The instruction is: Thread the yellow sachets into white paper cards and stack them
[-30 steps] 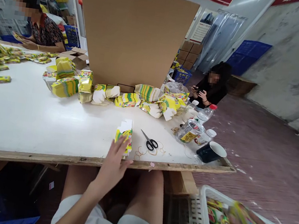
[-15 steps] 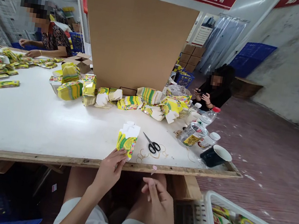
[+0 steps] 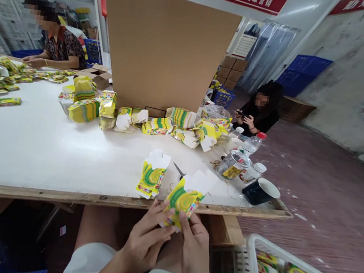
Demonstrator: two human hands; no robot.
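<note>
By desk (image 3: 40, 153) edge, L hand (image 3: 149, 238) & R hand (image 3: 194, 242) both pinch yellow carton (image 3: 186, 198), prob. unfolding it; next move likely needs gentle side squeeze.

Our left hand (image 3: 147, 239) no longer rests on the stack of cartons (image 3: 151, 176) on the desk (image 3: 45, 165); its fingers now hold the lower left of a flat carton (image 3: 186, 196). Our right hand (image 3: 194, 246), down at the white basket (image 3: 252, 263) a second ago and above our lap half a second ago, now grips the same carton's lower right. We hold it tilted at the desk's front edge, where it newly hides the handles of the scissors (image 3: 179, 170). A co-worker's hands (image 3: 35, 61), apart half a second ago, are now close together.
</note>
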